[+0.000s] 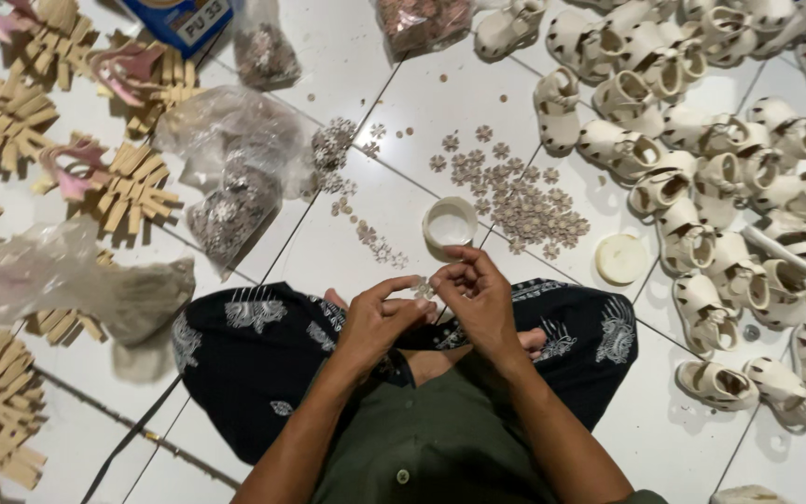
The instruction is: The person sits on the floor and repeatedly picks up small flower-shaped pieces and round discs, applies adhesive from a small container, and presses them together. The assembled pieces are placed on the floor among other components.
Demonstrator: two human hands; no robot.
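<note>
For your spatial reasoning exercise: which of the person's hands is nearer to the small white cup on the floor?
Right. The right hand sits just below the white cup; the left hand is lower and further left.

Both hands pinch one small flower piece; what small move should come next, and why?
Probably the right hand dips the flower piece toward the open white cup just ahead, since the left hand shares the pinch and sandals wait alongside.
</note>
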